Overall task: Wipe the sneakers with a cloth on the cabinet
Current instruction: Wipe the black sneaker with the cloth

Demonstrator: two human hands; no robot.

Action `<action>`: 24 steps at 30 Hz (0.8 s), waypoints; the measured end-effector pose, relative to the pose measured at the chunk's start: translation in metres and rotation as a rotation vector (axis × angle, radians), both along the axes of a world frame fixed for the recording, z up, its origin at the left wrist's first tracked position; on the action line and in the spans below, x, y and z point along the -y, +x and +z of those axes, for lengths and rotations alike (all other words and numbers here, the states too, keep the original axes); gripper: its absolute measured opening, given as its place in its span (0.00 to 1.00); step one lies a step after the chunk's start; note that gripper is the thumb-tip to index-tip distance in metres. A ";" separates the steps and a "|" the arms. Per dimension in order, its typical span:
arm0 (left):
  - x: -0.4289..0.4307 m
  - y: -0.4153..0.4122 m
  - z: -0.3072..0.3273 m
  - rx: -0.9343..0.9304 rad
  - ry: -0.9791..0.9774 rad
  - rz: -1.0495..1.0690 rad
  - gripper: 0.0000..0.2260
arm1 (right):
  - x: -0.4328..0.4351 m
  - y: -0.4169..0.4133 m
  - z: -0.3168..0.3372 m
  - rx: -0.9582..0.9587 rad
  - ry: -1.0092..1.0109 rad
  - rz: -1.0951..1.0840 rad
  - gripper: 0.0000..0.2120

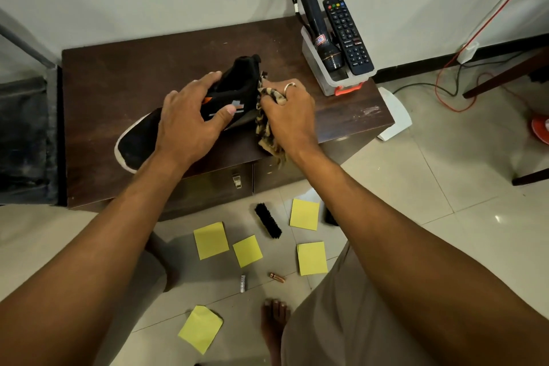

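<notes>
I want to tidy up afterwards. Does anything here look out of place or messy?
Yes. Five yellow notes lie scattered on the floor before the cabinet, with a black brush and what look like two small batteries among them. They look dropped, not stored.

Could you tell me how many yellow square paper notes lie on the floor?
5 notes: two left of the black bristle brush, two right of it, one lower left, near the camera. The arms may hide more.
</notes>
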State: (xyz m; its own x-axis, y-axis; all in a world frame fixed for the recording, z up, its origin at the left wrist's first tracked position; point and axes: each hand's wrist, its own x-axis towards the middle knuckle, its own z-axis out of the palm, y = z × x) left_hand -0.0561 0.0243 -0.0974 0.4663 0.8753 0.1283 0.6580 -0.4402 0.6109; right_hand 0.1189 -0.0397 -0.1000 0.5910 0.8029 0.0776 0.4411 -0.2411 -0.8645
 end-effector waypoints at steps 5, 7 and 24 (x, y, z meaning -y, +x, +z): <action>-0.001 0.000 -0.005 0.021 -0.015 0.009 0.25 | 0.001 0.009 0.007 0.247 -0.157 0.074 0.07; -0.003 -0.001 -0.006 0.030 -0.026 0.014 0.25 | 0.000 0.010 0.009 0.147 -0.085 0.034 0.08; -0.004 0.000 0.000 0.102 -0.083 0.005 0.23 | 0.015 -0.020 0.004 0.072 0.131 -0.029 0.06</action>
